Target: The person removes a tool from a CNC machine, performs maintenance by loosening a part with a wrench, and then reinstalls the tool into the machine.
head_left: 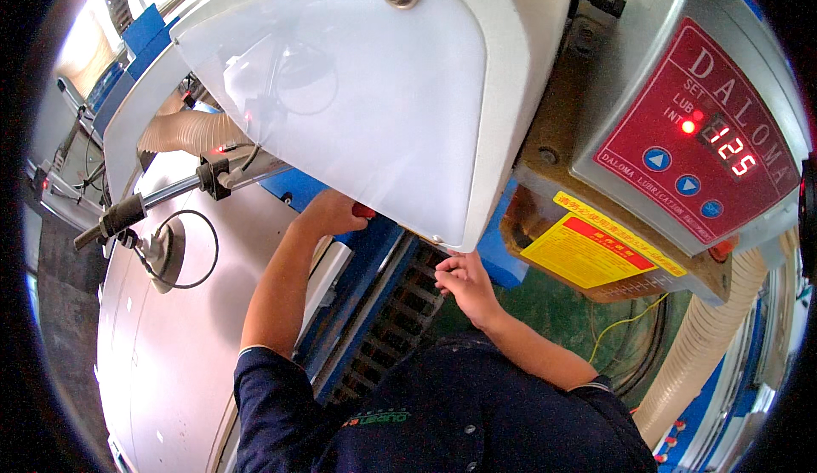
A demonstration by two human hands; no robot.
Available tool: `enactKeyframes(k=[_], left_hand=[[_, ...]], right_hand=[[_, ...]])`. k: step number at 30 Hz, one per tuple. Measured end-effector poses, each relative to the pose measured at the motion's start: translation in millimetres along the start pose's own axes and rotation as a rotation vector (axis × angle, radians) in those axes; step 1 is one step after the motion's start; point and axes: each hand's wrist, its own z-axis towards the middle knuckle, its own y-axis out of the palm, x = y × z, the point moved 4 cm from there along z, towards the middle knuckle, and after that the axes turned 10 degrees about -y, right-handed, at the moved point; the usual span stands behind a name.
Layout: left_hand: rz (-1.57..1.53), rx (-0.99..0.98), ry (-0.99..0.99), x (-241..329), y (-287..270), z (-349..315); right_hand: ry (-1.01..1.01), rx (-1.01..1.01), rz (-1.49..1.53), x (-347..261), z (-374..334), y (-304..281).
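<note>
A large white machine cover with a translucent pale panel (357,90) fills the upper middle and hides what lies beneath it. At its lower edge my left hand (328,215) is closed around a small red thing (363,211), most of which is out of sight. My right hand (468,286) is at the cover's lower right corner, fingers curled in. Its fingertips are partly behind the edge, and I cannot make out what they hold, if anything. Between and below my hands run blue machine rails (357,311) and a dark slotted cable chain (396,324).
A grey lubricator box with a red display panel (694,137) and a yellow label (591,247) juts in at the right. Beside it hangs a ribbed hose (706,345). On the left are a white work surface (170,337) and a rod with a black clamp (170,192).
</note>
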Motion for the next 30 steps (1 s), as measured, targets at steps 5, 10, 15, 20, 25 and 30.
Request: enactKeyframes(k=[5,10,15,20,25,30], left_hand=[[0.016,0.127,0.157,-19,31,3],[0.121,0.111,0.043,15,20,-19],[0.113,0.047,-0.118,31,17,-40],[0.142,0.225,-0.183,21,23,-44],[0.24,0.167,-0.431,1,21,-61],[0.295,0.242,-0.453,6,15,-62]], right_hand=[[0.018,-0.009,0.012,3,-2,5],[-0.138,-0.04,-0.187,-7,4,10],[-0.603,-0.243,-0.696,-66,19,67],[-0.848,-0.387,-0.997,-51,71,131],[-0.764,-0.5,-1.374,-21,100,148],[-0.573,-0.588,-1.521,-27,119,161]])
